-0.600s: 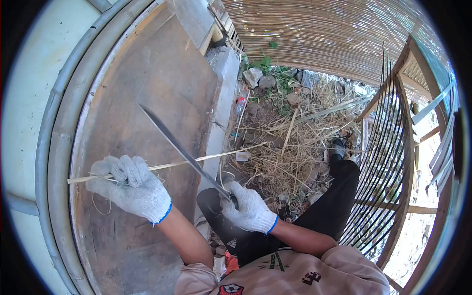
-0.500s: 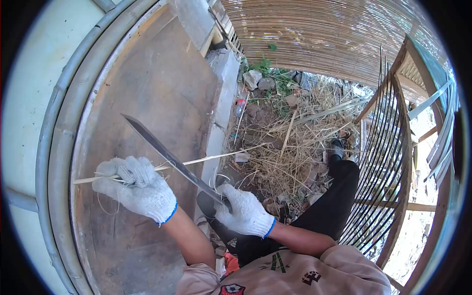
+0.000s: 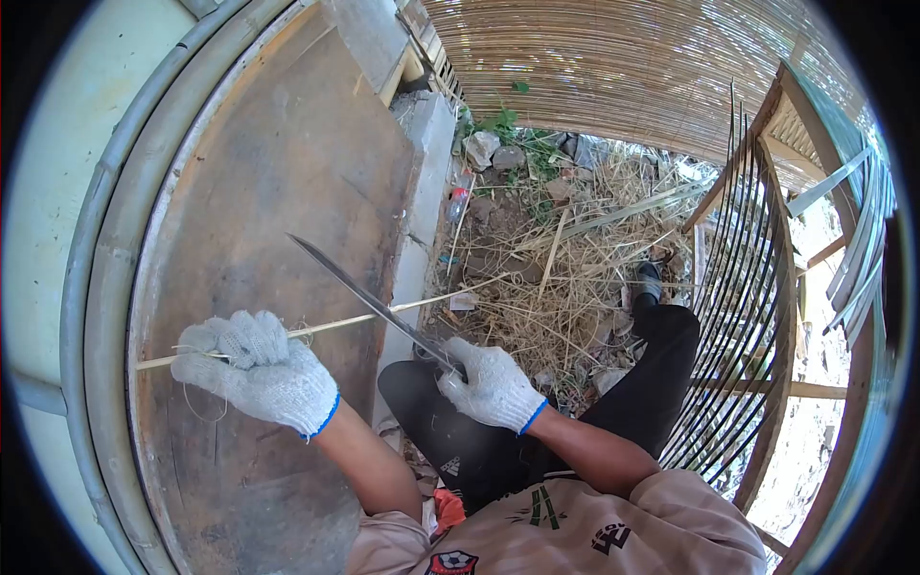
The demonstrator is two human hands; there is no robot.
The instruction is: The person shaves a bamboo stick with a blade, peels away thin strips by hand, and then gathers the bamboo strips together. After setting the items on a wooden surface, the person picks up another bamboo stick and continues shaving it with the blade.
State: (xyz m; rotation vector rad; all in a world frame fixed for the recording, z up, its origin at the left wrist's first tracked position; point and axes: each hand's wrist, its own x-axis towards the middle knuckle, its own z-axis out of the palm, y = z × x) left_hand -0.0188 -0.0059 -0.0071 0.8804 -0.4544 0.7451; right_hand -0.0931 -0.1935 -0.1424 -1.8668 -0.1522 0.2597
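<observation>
My left hand, in a white knitted glove with a blue cuff edge, is closed around a thin pale strip of bamboo. The strip sticks out past the fingers on the left and runs far to the right. A curled fibre dangles below the fingers. My right hand, gloved the same way, grips a long machete by its handle, which the fingers mostly hide. Its dark blade points up and left and crosses the strip to the right of my left hand.
A brown wooden board lies at left, bordered by curved bamboo poles. Beyond a concrete ledge, straw-like shavings and stones cover the ground. A slatted rack stands at right, a bamboo screen behind.
My right hand and the machete have shifted right, so the blade now crosses the strip farther from my left hand. My left hand still grips the strip, nearly in place.
</observation>
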